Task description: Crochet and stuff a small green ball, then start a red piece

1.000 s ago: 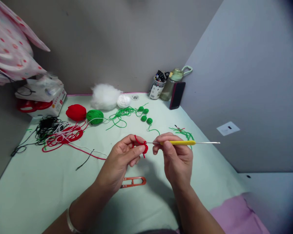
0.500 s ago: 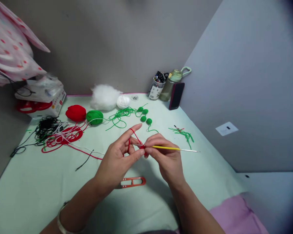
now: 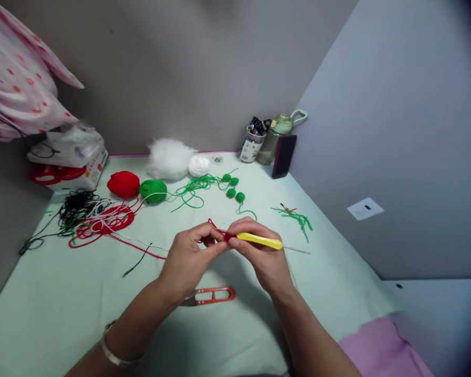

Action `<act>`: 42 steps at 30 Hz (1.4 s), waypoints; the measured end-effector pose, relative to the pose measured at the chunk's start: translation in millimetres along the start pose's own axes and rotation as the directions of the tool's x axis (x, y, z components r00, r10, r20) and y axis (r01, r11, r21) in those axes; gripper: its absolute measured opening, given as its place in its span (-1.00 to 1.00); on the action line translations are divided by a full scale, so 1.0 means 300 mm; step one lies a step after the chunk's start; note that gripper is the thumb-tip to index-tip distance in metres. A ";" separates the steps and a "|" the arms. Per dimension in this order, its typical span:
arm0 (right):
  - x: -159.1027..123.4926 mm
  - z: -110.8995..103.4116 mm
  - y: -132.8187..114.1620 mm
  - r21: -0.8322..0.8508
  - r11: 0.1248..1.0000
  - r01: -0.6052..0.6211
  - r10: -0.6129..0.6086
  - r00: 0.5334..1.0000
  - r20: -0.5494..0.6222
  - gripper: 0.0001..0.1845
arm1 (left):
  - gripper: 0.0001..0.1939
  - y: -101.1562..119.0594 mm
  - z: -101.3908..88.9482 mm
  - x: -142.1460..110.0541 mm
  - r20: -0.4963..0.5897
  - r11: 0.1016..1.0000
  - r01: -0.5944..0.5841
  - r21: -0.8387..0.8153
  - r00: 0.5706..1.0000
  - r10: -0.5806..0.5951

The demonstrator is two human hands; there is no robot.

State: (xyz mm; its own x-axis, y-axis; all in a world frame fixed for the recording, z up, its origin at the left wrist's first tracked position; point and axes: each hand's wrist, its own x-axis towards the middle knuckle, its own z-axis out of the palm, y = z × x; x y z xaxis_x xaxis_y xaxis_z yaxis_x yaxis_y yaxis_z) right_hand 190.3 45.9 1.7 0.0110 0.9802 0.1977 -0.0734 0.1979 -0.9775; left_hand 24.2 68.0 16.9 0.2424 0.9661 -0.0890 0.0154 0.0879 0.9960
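My left hand [image 3: 192, 256] pinches a small piece of red crochet work [image 3: 228, 237], with red yarn [image 3: 215, 226] running over its index finger. Closed around a crochet hook [image 3: 259, 240] with a yellow handle, my right hand [image 3: 262, 256] meets the left at the red piece. One thin metal end of the hook sticks out to the right; its other end is hidden by the fingers. Orange thread snips [image 3: 215, 295] lie on the table below my left hand. Beyond my hands are several small green crocheted balls [image 3: 231, 193] with loose green yarn.
A red yarn ball [image 3: 124, 184], a green yarn ball [image 3: 153, 190], white stuffing [image 3: 170, 158] and a white yarn ball [image 3: 199, 165] line the back. Tangled yarn [image 3: 105, 220] spreads at left. A pen cup [image 3: 251, 144], bottle [image 3: 270, 141] and phone [image 3: 284, 156] stand back right, green scraps [image 3: 296, 215] nearer.
My left index finger has come down from its raised position, and the red yarn loop is lower. The hook has turned, showing more of its broad yellow handle.
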 end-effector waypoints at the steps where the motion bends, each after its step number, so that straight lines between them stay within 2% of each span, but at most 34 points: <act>1: 0.001 0.000 0.000 -0.015 1.000 -0.011 0.011 1.000 -0.012 -0.94 | -0.85 0.001 -0.002 0.001 0.008 1.000 -0.001 0.007 1.000 0.000; 4: 0.003 -0.001 0.002 -0.005 0.999 -0.041 0.040 0.997 -0.068 -0.94 | -0.89 -0.002 -0.005 0.000 0.088 0.999 -0.016 0.037 0.996 0.012; 6: 0.004 0.001 0.007 0.037 0.996 -0.078 0.081 0.993 -0.080 -0.93 | -0.87 -0.013 -0.002 -0.003 0.125 0.990 -0.094 0.103 0.989 0.081; 8: 0.004 0.009 0.011 0.080 0.991 -0.111 0.118 0.989 -0.090 -0.90 | -0.82 -0.030 0.003 -0.008 0.094 0.948 -0.221 0.231 0.974 0.204; 10: 0.005 0.020 0.012 0.133 0.983 -0.125 0.141 0.983 -0.115 -0.88 | -0.78 -0.047 0.007 -0.011 0.032 0.867 -0.327 0.375 0.940 0.341; 13: 0.011 0.033 0.009 0.262 0.955 -0.137 0.179 0.973 -0.143 -0.82 | -0.76 -0.058 0.004 -0.009 -0.019 0.788 -0.401 0.468 0.886 0.462; 14: 0.013 0.034 0.008 0.298 0.945 -0.136 0.188 0.971 -0.151 -0.80 | -0.77 -0.056 0.001 -0.008 -0.022 0.796 -0.404 0.451 0.886 0.463; 16: 0.017 0.032 0.009 0.306 0.944 -0.120 0.181 0.967 -0.178 -0.79 | -0.80 -0.049 -0.002 -0.008 -0.014 0.865 -0.361 0.348 0.921 0.390; 19: 0.013 0.024 0.015 0.127 0.990 -0.066 0.093 0.970 -0.225 -0.84 | -0.84 -0.048 0.009 -0.012 0.026 0.953 -0.281 0.110 0.960 0.280; 21: 0.006 0.020 0.020 -0.021 0.999 -0.041 0.037 0.980 -0.193 -0.90 | -0.85 -0.060 0.024 -0.014 0.023 0.953 -0.302 0.009 0.953 0.302; 23: 0.000 0.020 0.023 -0.081 0.995 -0.058 0.048 0.992 -0.117 -0.93 | -0.85 -0.075 0.036 -0.013 -0.013 0.944 -0.327 -0.041 0.945 0.327; 26: -0.003 0.021 0.022 -0.044 0.990 -0.135 0.134 0.991 -0.019 -0.90 | -0.87 -0.088 0.038 -0.006 -0.060 0.934 -0.357 -0.015 0.933 0.355; 28: -0.001 0.019 0.022 -0.016 0.985 -0.169 0.169 0.986 0.009 -0.87 | -0.85 -0.087 0.034 -0.002 -0.052 0.935 -0.354 -0.013 0.934 0.353; 31: 0.003 0.014 0.026 -0.021 0.985 -0.169 0.168 0.985 -0.032 -0.85 | -0.84 -0.081 0.033 -0.001 0.025 0.953 -0.230 -0.195 0.971 0.239; 34: 0.004 0.013 0.027 -0.046 0.988 -0.148 0.144 0.987 -0.072 -0.83 | -0.83 -0.085 0.038 -0.003 0.122 0.925 -0.109 -0.363 0.979 0.163; 37: 0.005 0.014 0.023 -0.021 0.987 -0.160 0.159 0.987 -0.005 -0.83 | -0.84 -0.099 0.036 0.002 0.151 0.918 -0.090 -0.385 0.976 0.159; 42: 0.009 0.008 0.029 -0.004 0.986 -0.166 0.166 0.984 0.067 -0.87 | -0.82 -0.124 0.028 0.020 0.115 0.899 -0.057 -0.433 0.986 0.118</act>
State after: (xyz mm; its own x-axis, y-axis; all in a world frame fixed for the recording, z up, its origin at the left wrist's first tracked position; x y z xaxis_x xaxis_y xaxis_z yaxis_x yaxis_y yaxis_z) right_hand 187.2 50.3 -6.1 -0.0683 0.9970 0.0371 -0.0701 0.0323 -0.9970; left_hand 33.3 68.4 -20.7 0.3526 0.9353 0.0304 -0.4205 0.1293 0.8980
